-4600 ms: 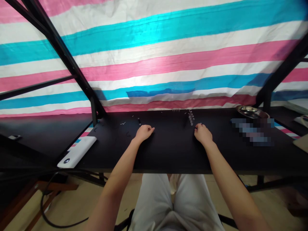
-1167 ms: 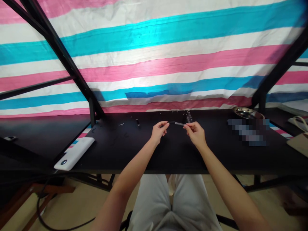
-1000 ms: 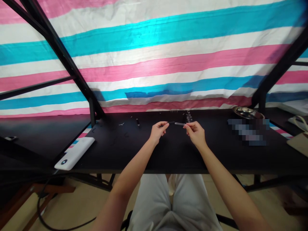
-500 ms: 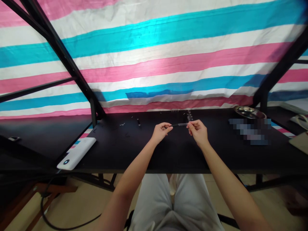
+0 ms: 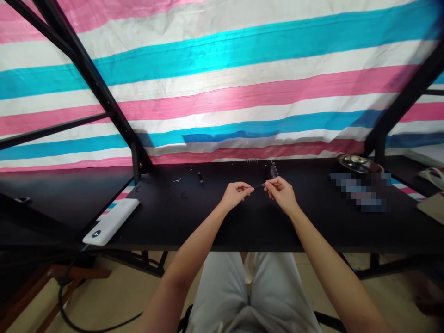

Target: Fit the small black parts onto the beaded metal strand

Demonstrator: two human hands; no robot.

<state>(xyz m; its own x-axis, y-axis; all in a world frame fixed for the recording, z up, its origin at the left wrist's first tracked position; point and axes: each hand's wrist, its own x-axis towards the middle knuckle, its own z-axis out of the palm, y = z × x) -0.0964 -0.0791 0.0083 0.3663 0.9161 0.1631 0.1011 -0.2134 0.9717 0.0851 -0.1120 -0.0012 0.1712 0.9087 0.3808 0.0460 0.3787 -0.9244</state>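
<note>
A thin dark rod [image 5: 258, 186] spans the short gap between the person's 2 hands, over the middle of the black worktop [image 5: 253, 226]. The left hand [image 5: 234, 196] has its grip pinched on 1 end of the rod, thumb against fingertips, with the rod coming out past the tip of the thumb. The right hand [image 5: 282, 194] pinches the opposite end in the same way, thumb and fingertips pressed on it; a small paler bit shows right at those fingertips, and whatever lies deeper in that grip is hidden. The rod runs roughly level from side to side, its bare middle lying between the 2 grips and touched by neither. How high it is above the worktop cannot be told.

Just beyond the right hand stands or lies a knobbly clear strip [image 5: 274, 169], apart from the rod. To the left and farther back, a short black piece [image 5: 200, 177] with a pale end lies alone, near some thin white scraps [image 5: 177, 180]. A shiny metal dish [image 5: 360, 163] sits at the far right, well apart from both hands, and a white block [image 5: 113, 221] with a round dark spot lies at the left edge.
</note>
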